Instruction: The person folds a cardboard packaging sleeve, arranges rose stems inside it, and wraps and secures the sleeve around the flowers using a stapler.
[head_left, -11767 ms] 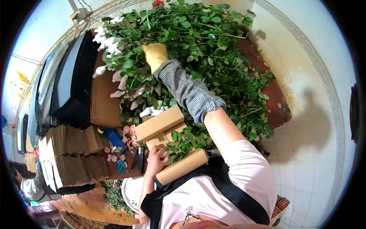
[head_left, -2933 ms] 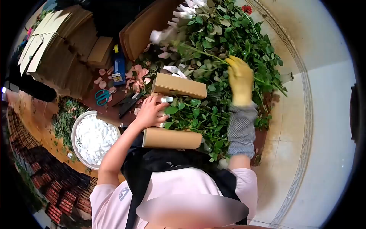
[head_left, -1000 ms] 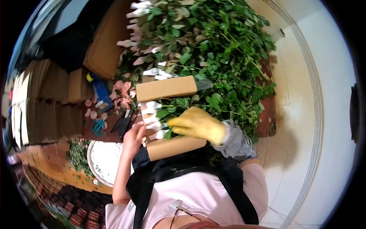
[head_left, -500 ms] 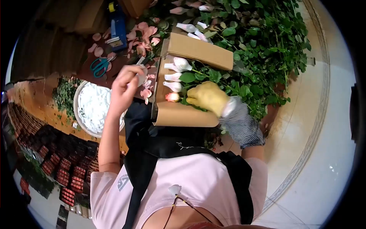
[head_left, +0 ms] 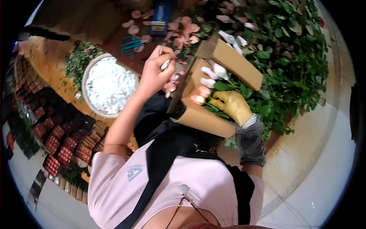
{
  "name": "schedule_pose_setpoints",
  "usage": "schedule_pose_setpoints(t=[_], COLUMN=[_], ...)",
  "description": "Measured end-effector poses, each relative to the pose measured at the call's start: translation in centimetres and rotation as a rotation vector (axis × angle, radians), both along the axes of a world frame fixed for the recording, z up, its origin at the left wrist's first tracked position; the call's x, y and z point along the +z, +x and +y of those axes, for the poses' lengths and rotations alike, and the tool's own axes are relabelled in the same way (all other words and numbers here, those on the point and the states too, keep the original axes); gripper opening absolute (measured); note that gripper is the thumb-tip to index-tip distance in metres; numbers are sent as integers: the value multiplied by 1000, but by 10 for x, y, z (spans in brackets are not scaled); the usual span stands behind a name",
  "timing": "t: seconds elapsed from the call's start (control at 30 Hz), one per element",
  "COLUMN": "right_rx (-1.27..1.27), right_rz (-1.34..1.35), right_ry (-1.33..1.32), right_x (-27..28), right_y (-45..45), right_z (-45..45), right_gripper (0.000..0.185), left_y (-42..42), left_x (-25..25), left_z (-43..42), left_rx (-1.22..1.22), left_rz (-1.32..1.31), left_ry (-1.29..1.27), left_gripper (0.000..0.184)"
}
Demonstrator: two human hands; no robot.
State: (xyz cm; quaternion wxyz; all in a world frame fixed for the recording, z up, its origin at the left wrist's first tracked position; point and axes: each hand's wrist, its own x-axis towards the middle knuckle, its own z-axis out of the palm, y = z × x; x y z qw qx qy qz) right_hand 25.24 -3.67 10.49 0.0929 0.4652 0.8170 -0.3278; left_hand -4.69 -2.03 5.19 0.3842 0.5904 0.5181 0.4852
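Observation:
My bare left hand (head_left: 159, 68) is raised beside the cardboard box (head_left: 207, 120), closed on a small white sleeve (head_left: 165, 65) that pokes out between its fingers. My right hand (head_left: 233, 107), in a yellow glove, is inside the box with its fingers bent around a rose stem just behind the heads; the fingertips are partly hidden. Two uncovered pink-orange roses, one a rose head (head_left: 197, 100) nearest me, lie at the box's left side. Beyond them lie buds in white netting, such as a netted bud (head_left: 207, 83), and a pale bud (head_left: 219, 70).
A round tub (head_left: 84, 89) full of white sleeves stands at the left. Leafy stems (head_left: 293, 65) heap at the right. Teal scissors (head_left: 130, 45), loose pink petals (head_left: 187, 28) and a blue box (head_left: 160, 17) lie at the back. Packed bundles (head_left: 57, 133) stand on the floor at left.
The view has turned, shifting the scene rightward. A second uncovered rose now shows where a netted bud lay. My left hand has turned and closed tighter; my right stays at the stems.

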Motion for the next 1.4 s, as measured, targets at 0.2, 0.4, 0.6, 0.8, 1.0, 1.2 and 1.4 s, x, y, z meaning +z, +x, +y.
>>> schedule_pose_setpoints(t=[0.2,0.4,0.6,0.8,1.0,1.2,1.4], right_rx=[-132,-93,-118,-99,-145,-86,-285], right_rz=[-149,-222,-187,-332,-343,-493,-226], right_ry=[364,400,336,334,497,514,586], right_x=[28,-30,-21,-47,18,-36,-48], right_y=[-24,-16,-19,-18,-28,-14,-3], right_z=[5,10,3,1,-5,10,10], right_gripper=[20,20,16,14,18,21,16], left_y=[68,71,72,32,18,88,71], left_x=[-2,-12,-16,11,-5,-4,-15], left_z=[-6,-8,-21,-8,-3,11,0], left_rx=[-278,-280,-116,257,-184,-262,-96], left_rz=[365,251,72,-44,-134,549,289], left_ry=[-183,-54,-109,-99,-324,-129,-22], left_gripper=[35,16,14,18,16,34,15])
